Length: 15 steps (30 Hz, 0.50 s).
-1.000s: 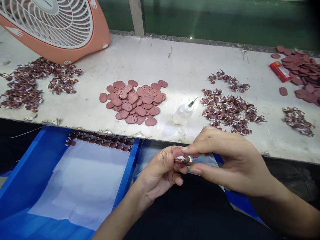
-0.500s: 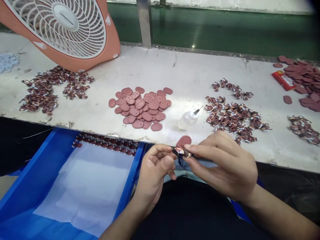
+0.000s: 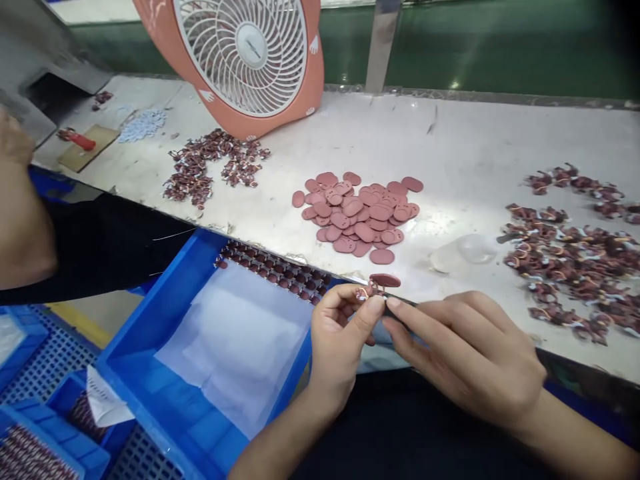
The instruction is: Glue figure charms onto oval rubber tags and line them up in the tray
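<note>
In my left hand (image 3: 345,340) a small brown figurine (image 3: 369,289) is pinched between thumb and fingers, above the table's front edge. A reddish-brown oval base (image 3: 385,280) sits at its far side, seen nearly edge-on. My right hand (image 3: 465,353) is close by, its index fingertip beside my left thumb tip; its thumb and index are apart with nothing visible between them. Whether that fingertip touches the figurine I cannot tell. Beyond my hands lies a pile of matching oval bases (image 3: 357,213). A clear squeeze bottle (image 3: 470,250) with a dark tip lies right of it.
Brown figurines (image 3: 575,260) are heaped at right, with another heap (image 3: 200,163) near the orange fan (image 3: 250,63). A blue crate (image 3: 135,400) below the edge holds white sheets and rows of figurines. At far left is another person's arm (image 3: 23,227), near a red object (image 3: 77,140).
The view has swung left, bringing in the other person's arm and more crates. The figurine has turned and now rests in my left fingers; my right fingers have come off it or loosened.
</note>
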Available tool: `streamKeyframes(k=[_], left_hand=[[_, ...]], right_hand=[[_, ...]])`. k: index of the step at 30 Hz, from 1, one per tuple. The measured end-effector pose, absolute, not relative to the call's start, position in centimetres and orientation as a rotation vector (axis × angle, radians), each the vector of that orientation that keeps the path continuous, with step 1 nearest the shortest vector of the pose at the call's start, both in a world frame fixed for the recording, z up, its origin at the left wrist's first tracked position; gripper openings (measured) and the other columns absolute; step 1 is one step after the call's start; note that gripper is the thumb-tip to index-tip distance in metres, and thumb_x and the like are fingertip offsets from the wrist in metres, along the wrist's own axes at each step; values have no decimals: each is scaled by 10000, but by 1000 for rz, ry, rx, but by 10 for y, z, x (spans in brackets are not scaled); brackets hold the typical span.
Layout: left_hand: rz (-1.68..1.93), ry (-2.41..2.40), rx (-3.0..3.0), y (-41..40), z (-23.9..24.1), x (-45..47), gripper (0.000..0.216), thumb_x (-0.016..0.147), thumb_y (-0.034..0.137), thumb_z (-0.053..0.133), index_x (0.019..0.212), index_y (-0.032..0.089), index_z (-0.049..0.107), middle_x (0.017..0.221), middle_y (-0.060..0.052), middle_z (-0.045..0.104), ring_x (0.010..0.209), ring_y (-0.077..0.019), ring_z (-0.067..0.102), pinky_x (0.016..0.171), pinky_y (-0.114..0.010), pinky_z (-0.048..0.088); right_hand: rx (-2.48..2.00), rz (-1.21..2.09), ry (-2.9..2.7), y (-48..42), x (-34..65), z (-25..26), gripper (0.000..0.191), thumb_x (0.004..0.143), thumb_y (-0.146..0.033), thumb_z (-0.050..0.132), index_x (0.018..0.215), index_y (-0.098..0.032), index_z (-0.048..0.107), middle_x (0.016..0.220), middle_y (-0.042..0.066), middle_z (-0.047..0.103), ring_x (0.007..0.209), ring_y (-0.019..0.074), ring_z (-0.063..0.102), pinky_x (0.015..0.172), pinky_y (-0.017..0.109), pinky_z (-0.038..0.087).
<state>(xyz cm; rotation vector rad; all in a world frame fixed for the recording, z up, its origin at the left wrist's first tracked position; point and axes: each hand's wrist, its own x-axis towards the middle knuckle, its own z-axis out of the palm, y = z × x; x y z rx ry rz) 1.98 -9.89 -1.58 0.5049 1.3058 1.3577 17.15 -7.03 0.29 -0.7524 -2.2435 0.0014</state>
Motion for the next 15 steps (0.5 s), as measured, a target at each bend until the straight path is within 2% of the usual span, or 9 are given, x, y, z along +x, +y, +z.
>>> streamKeyframes(k=[2,5,8,10,12,15], left_hand=[[1403,1424,483,-100,-20,3,234,710,357,807,789,205,646,762,27,637,578,-96,562,413,-172,415],[1472,1692,477,-104,-40,-43,223,760,346,763,840,194,621,790,21,616,645,-109,587,442,-177,423],[1458,2057,509,-106,-73,-110,196,854,298,683,977,158,625,961,-33,646,761,-152,622,558,-258,512],[1345,2274,546,-104,-98,-159,229,886,299,648,1064,157,630,1051,-61,660,858,-194,650,693,-361,569],[1191,2445,605,-99,-118,-202,256,895,306,636,1107,161,631,1122,-78,660,949,-226,653,788,-427,569],[934,2599,713,-89,-139,-249,293,902,322,626,1152,169,623,1185,-90,650,1012,-247,645,849,-469,553]], right_hand=[[-695,25,-2271,-76,174,8,186,822,-82,743,1002,-71,699,688,42,669,581,168,530,532,332,470],[-696,145,-2247,-87,183,10,196,832,-102,741,1010,-181,722,720,-3,693,599,173,585,563,334,518],[-805,316,-2152,-92,184,6,245,856,-235,744,1095,-269,705,782,-2,702,662,203,647,598,358,566],[-843,382,-2111,-92,181,3,282,874,-315,727,1150,-281,685,808,12,703,698,218,665,615,370,583],[-872,411,-2097,-89,178,3,310,882,-348,715,1183,-286,672,827,20,706,718,225,673,631,377,590],[-933,423,-2099,-84,181,4,315,881,-311,716,1193,-300,673,827,19,708,707,225,671,631,382,583]])
